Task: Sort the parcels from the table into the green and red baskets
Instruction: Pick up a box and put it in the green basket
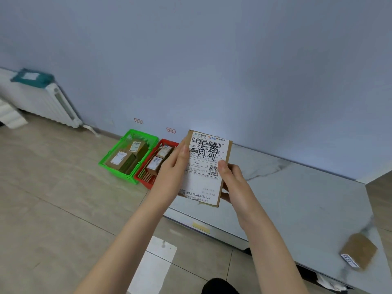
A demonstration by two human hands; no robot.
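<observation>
The person holds a flat cardboard parcel (206,166) up with both hands, its white shipping label with handwritten black characters facing the camera. The left hand (174,172) grips its nine o'clock edge, thumb laid on the label and fingers behind. The right hand (235,183) grips its three o'clock edge the same way. The parcel hangs above the near-left corner of the grey marble-patterned table (297,198). At nine o'clock from it, on the floor against the wall, the green basket (121,174) and the red basket (143,181) sit side by side, each holding labelled boxes. Another brown parcel (358,250) lies on the table at four o'clock.
</observation>
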